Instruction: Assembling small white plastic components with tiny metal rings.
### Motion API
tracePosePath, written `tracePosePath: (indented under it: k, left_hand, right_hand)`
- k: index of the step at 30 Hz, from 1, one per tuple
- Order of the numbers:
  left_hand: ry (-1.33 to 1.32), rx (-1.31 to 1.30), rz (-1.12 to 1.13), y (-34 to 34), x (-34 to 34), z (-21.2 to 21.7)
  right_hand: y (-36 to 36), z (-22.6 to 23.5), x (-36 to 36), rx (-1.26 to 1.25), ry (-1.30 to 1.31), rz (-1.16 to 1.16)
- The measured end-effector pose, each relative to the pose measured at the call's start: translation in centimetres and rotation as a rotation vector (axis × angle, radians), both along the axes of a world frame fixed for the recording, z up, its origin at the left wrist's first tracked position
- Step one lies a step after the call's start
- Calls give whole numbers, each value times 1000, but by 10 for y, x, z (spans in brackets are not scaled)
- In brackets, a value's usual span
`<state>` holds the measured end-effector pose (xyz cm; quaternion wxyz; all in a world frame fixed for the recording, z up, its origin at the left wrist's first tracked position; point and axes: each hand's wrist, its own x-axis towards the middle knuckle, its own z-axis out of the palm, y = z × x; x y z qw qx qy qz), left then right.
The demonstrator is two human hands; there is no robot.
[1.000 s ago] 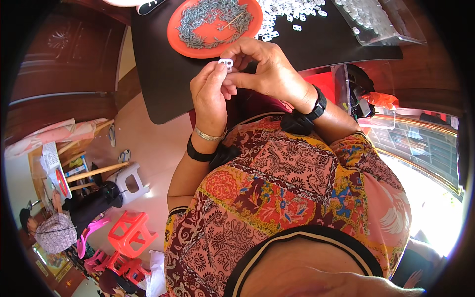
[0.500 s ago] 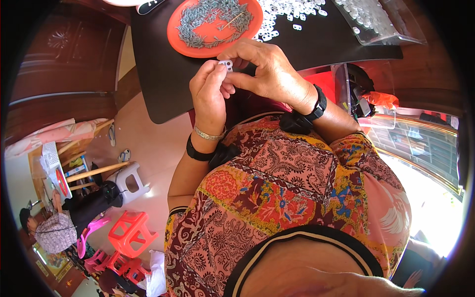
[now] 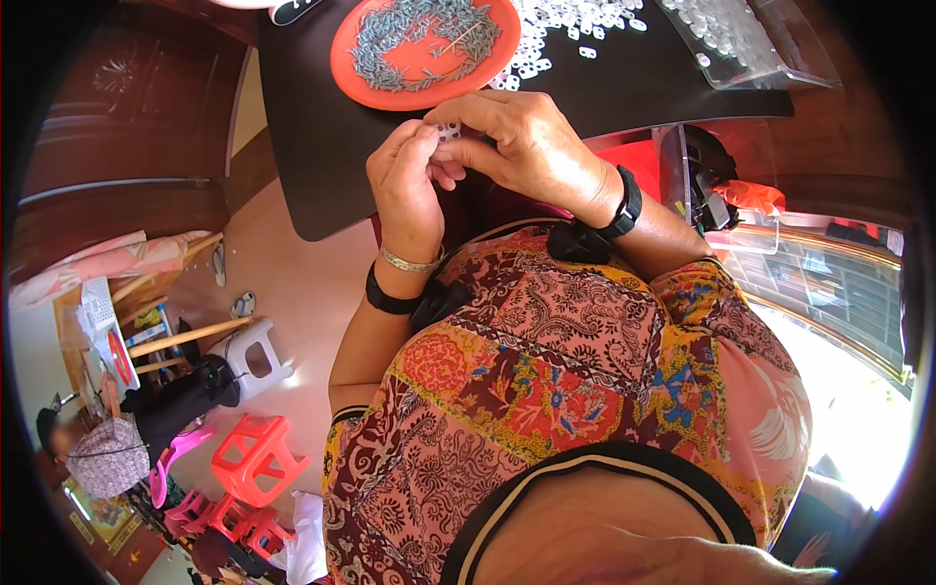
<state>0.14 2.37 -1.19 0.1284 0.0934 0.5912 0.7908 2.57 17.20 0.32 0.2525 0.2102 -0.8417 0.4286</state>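
My left hand (image 3: 408, 190) and my right hand (image 3: 522, 144) meet fingertip to fingertip over the near edge of a black mat (image 3: 322, 146). Both pinch a small white plastic piece (image 3: 448, 129), mostly hidden by the fingers. Just beyond the hands sits an orange plate (image 3: 366, 70) heaped with small grey-blue metal parts. Loose white plastic pieces (image 3: 561, 29) lie scattered on the mat to the right of the plate.
A clear plastic bag (image 3: 751, 39) of white pieces lies at the far right of the mat. A dark wooden cabinet (image 3: 117, 146) stands left. Red plastic stools (image 3: 249, 468) and a white stool (image 3: 255, 351) are on the floor below left, near another person in a hat (image 3: 107, 458).
The hands have stayed together at the mat's edge; the white piece, clearly showing above the fingertips before, is now more covered by the fingers.
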Motion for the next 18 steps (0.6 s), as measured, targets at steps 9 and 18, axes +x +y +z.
tracePosePath:
  k: [9, 18]
  left_hand:
    - [22, 34, -34, 1, -2, 1]
    - [16, 26, -13, -4, 0, -5]
  right_hand:
    - [1, 0, -2, 4, -22, 4]
    - [0, -3, -4, 84, 4, 47]
